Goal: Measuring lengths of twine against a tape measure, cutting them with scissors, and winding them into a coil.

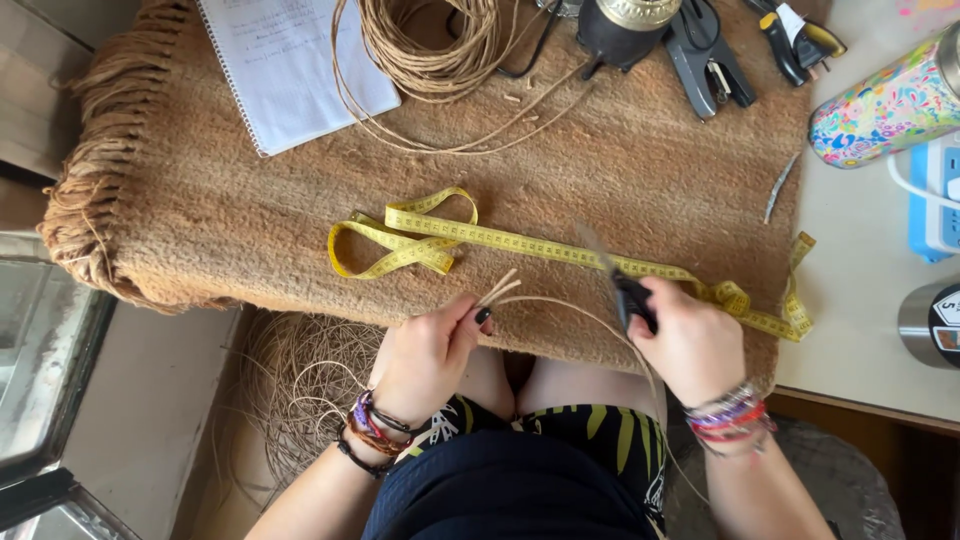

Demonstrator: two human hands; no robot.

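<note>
My left hand [430, 350] pinches the ends of a few thin tan cord strands [497, 288] at the near edge of a brown woven mat [620, 170]. A loop of the same cord [590, 318] arcs from there toward my right side. My right hand [690, 340] grips the black handle of a knife [608, 270], its blurred blade pointing up and left over the mat. A yellow tape measure [480, 235] lies unrolled across the mat just beyond both hands.
A coil of tan cord [430, 40] and a spiral notebook [290, 65] lie at the mat's far side, with a dark pot [625, 30], pliers [705, 55] and cutters [800, 35]. A patterned bottle [885, 105], a power strip [935, 195] and a metal cup [930, 322] sit right. Loose cord [300, 385] is piled lower left.
</note>
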